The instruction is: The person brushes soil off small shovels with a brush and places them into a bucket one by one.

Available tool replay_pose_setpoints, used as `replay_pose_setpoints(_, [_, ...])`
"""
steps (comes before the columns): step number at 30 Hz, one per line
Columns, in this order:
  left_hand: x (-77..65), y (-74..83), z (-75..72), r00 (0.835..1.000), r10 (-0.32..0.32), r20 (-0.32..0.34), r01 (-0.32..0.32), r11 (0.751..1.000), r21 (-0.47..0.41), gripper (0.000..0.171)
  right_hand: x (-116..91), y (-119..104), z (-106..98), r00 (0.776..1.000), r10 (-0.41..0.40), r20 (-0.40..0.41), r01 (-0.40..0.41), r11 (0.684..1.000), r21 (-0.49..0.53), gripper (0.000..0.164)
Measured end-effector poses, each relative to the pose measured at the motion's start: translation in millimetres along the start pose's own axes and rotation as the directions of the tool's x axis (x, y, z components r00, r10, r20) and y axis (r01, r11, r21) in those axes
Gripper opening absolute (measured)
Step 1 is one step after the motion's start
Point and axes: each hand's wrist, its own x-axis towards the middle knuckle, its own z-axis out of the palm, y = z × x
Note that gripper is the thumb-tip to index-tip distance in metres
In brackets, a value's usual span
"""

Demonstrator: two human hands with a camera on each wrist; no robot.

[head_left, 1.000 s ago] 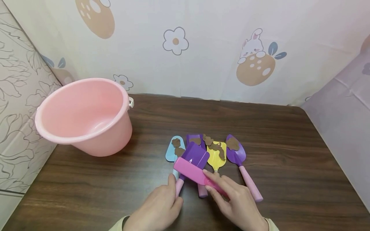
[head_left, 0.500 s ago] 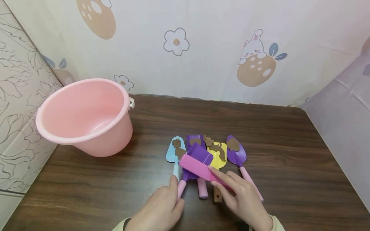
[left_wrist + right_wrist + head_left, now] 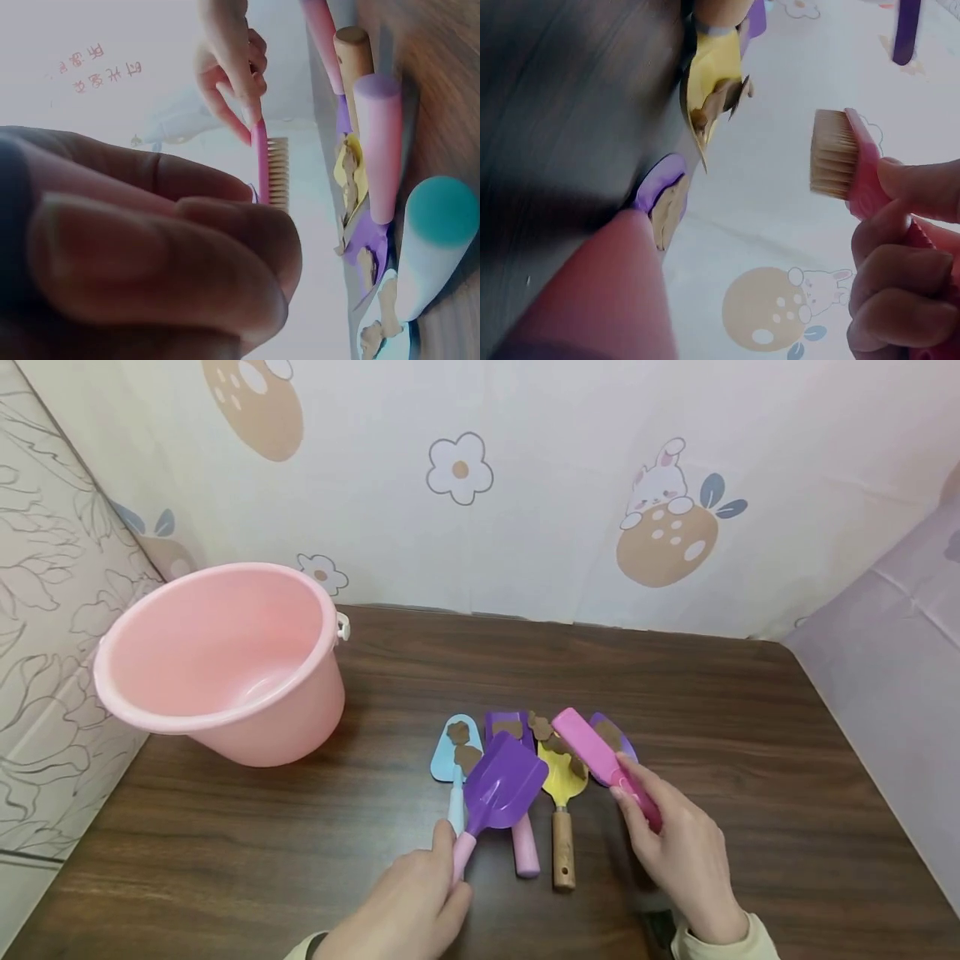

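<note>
My left hand grips the pink handle of a purple toy shovel, whose bare blade is raised over the other tools. In my right hand is a pink brush; its pale bristles show in the right wrist view. Below lie a light blue shovel, a second purple shovel partly covered by the held one, and a yellow shovel with a wooden handle. A purple pointed trowel is mostly hidden by the brush and right hand. Brown clay-like pieces lie on these blades.
A pink bucket with a white handle fitting stands at the table's left. The dark wooden table meets a patterned curtain at its back edge. Something dark shows beside the right wrist.
The brush has moved right, off the held shovel, and now tilts up over the pointed trowel. The yellow shovel's wooden handle has come into full sight. The left hand has hardly moved.
</note>
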Motion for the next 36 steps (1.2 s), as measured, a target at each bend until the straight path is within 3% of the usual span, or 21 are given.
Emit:
replay_pose_setpoints(5, [0.7,-0.3,-0.1,0.999,-0.017,0.028,0.018,1.0,-0.012,0.057,-4.8,-2.7,4.0,0.999,-0.012,0.051,0.012,1.0,0.008,0.048])
replay_pose_setpoints(12, [-0.9,1.7,-2.8,0.998,0.021,-0.06,-0.025,0.998,-0.066,0.034,-12.0,-6.9,10.7,0.989,-0.036,0.146,0.03,0.999,0.037,0.04])
replay_pose_setpoints(19, [-0.4,4.2,-3.4,0.991,0.048,-0.125,-0.057,0.996,-0.07,0.026,-15.7,-16.2,20.3,0.964,-0.144,0.223,0.117,0.985,0.131,0.022])
replay_pose_setpoints(23, [0.7,4.7,-2.7,0.983,0.06,-0.173,-0.071,0.996,-0.059,0.024,-17.9,-21.4,27.0,0.946,-0.217,0.243,0.15,0.952,0.266,0.018])
replay_pose_setpoints(29, [2.2,6.9,-4.1,0.983,0.042,-0.176,-0.058,0.995,-0.084,0.026,-19.6,-29.0,33.0,0.91,-0.294,0.293,0.12,0.862,0.493,0.015])
replay_pose_setpoints(36, [3.0,8.3,-3.8,0.982,0.059,-0.181,-0.073,0.995,-0.072,0.025,-19.7,-34.2,37.9,0.886,-0.331,0.326,0.087,0.808,0.582,0.022])
